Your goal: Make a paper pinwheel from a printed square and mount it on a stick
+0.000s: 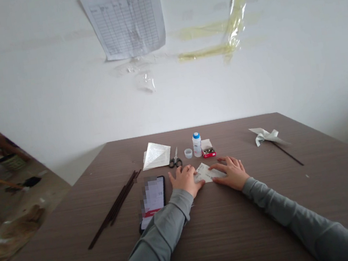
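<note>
A small folded piece of printed paper [204, 172] lies on the table between my hands, its peak pointing away from me. My left hand [185, 181] holds its left corner, with thumb and index finger on the paper and the other fingers curved over the tabletop. From the other side my right hand [233, 174] grips the right corner, thumb low and index finger above it. Just beyond the paper stand a white bottle with a blue cap [197, 145], a small clear cup [188, 153] and an open red box of small metallic pieces [209, 152].
Black-handled scissors [175, 161] lie beside printed paper sheets [157, 155]. A phone [152, 203] sits by my left forearm, several dark sticks [119, 204] farther left. A paper pinwheel on a stick [266, 136] lies at the right. A white wall [58, 100] borders the table's far edge.
</note>
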A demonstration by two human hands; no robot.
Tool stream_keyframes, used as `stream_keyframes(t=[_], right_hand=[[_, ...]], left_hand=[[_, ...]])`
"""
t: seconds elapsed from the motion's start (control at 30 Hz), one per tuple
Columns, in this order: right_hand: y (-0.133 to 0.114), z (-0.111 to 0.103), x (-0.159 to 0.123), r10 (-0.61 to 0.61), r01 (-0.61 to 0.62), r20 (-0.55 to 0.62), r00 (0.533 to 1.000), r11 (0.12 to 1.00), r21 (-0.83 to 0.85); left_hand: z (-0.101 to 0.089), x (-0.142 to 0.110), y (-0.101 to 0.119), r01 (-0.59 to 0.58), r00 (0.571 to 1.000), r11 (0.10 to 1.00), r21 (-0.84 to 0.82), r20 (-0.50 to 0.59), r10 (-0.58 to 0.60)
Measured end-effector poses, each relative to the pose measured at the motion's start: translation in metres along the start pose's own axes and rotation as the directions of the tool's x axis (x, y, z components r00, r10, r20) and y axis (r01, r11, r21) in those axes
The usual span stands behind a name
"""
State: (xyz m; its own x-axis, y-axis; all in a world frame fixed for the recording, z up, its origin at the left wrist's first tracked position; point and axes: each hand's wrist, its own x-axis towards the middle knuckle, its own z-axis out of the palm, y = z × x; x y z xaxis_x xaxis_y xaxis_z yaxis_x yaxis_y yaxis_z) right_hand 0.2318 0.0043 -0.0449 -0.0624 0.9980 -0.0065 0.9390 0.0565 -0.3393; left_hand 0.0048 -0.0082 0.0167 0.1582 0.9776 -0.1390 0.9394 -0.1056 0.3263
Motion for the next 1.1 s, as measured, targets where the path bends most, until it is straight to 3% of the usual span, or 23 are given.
stream_keyframes(t=[0.37,0.57,0.73,0.9,1.1], right_hand=[[0.034,-0.017,0.003,0.032,-0.032,0.093,0.995,0.999,-0.001],[0.067,-0.002,0.014,0.014,-0.013,0.047,0.999,1.0,-0.017],[0.088,0.004,0.021,-0.019,0.018,0.074,0.997,1.0,0.008],[0.09,0.002,0.02,-0.044,0.042,0.059,0.997,0.999,0.022],[0.075,-0.005,0.01,-0.024,0.024,0.019,1.0,0.999,0.023]], left_hand=[[-0.004,0.003,-0.032,0.015,1.0,1.0,-0.024,-0.023,-0.015],[-0.005,0.004,-0.048,0.027,0.999,1.0,-0.006,-0.041,-0.027],[-0.002,0.008,-0.062,0.023,0.999,0.999,0.022,-0.039,-0.023],[0.003,0.009,-0.072,0.016,0.999,1.0,0.024,-0.043,-0.015],[-0.003,0.0,-0.054,0.027,0.999,0.999,0.034,-0.041,-0.025]])
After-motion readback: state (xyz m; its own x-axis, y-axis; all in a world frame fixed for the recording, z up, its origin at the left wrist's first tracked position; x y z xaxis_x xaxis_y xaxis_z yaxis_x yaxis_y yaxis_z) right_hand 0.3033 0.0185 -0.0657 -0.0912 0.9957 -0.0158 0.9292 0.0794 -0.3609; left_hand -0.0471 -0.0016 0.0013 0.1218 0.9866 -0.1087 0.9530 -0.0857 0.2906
